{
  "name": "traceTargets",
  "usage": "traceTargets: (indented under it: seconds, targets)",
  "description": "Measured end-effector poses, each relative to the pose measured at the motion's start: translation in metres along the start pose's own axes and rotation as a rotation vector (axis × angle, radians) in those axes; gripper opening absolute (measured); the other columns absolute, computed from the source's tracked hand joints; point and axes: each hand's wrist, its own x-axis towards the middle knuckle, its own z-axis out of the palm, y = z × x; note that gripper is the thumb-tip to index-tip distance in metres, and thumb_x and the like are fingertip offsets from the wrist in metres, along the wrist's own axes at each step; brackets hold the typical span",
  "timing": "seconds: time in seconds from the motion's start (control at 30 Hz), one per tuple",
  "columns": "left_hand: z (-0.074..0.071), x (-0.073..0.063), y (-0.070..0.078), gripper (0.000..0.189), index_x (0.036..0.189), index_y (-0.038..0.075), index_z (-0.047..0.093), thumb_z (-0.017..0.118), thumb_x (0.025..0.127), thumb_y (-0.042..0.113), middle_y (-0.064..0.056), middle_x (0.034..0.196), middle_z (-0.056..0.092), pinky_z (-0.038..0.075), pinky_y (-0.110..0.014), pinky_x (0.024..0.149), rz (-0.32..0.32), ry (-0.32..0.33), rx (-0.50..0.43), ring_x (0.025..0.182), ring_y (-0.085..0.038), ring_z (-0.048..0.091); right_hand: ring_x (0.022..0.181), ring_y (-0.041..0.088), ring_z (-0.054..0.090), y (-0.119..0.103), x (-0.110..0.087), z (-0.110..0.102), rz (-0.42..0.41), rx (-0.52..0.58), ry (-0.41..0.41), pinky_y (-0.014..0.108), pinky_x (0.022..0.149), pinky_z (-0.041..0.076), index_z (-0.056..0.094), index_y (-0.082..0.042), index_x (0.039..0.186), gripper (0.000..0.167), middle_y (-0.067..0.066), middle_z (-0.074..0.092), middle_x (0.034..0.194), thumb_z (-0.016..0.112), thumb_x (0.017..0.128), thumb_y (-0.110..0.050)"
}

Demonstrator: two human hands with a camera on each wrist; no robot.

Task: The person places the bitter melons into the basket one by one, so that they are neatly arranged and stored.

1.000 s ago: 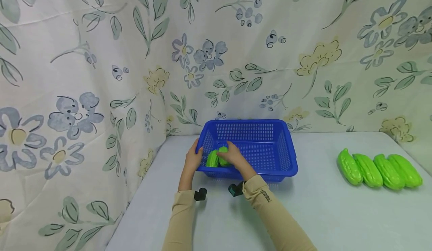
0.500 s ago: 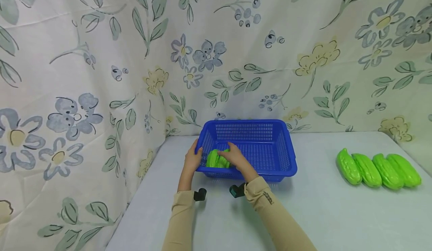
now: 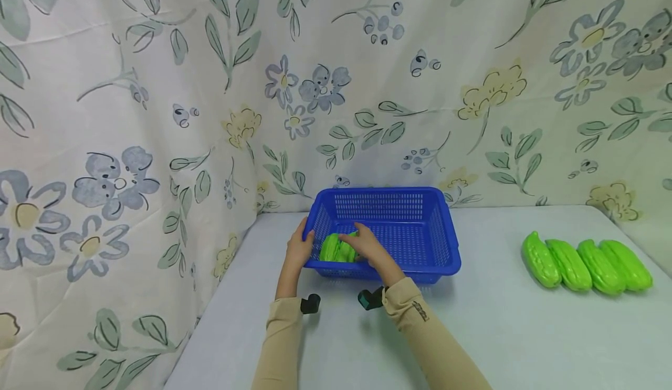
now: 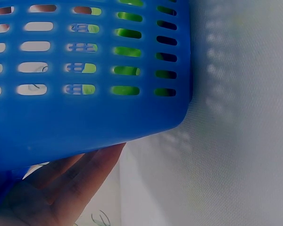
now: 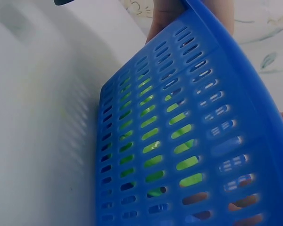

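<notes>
A blue plastic basket with slotted walls stands on the table. My left hand grips its left rim; in the left wrist view the fingers lie against the outside of the wall. Inside, at the near left corner, two bumpy green bitter melons lie side by side. My right hand reaches over the front rim and holds the right-hand bitter melon, thumb across its top. The left-hand bitter melon rests close beside it. Through the slots of the right wrist view, green shows behind the basket wall.
Several more bitter melons lie in a row at the right of the white table. A floral curtain hangs behind and along the left. Black wrist camera mounts stick out below the basket.
The right-hand bitter melon has come down a little in the basket and lies closer to the other one, my right hand still on it. My left hand has stayed on the rim.
</notes>
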Motion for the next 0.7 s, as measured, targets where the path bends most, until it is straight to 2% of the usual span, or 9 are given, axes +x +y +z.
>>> traceTargets:
  seconds: [0.27,0.57,0.7]
  targets:
    - [0.000,0.002,-0.001,0.052,0.153,0.006,0.031,0.043,0.103,0.017,-0.027,0.151,0.039,0.033,-0.063,0.111,0.004,0.006,0.002,0.138,-0.048,0.038,0.136,0.045,0.042,0.002,0.000,-0.003,0.002,0.014,-0.003,0.045,0.084,0.058,0.019,-0.001,0.155,0.071,0.028,0.028,0.156,0.055,0.099,-0.028]
    - [0.001,0.001,-0.004,0.053,0.153,0.006,0.030,0.043,0.103,0.018,-0.027,0.151,0.038,0.033,-0.063,0.111,0.007,0.003,0.000,0.139,-0.048,0.038,0.134,0.046,0.044,0.002,-0.008,-0.008,-0.012,-0.012,-0.002,0.046,0.085,0.058,0.018,-0.002,0.155,0.070,0.030,0.029,0.154,0.054,0.100,-0.027]
    - [0.001,0.001,-0.004,0.052,0.153,0.006,0.030,0.043,0.104,0.018,-0.027,0.151,0.038,0.033,-0.063,0.111,0.005,0.004,0.002,0.139,-0.048,0.038,0.130,0.046,0.049,0.004,-0.009,-0.012,-0.031,-0.023,0.003,0.044,0.081,0.059,0.020,-0.002,0.154,0.070,0.031,0.031,0.153,0.056,0.099,-0.027]
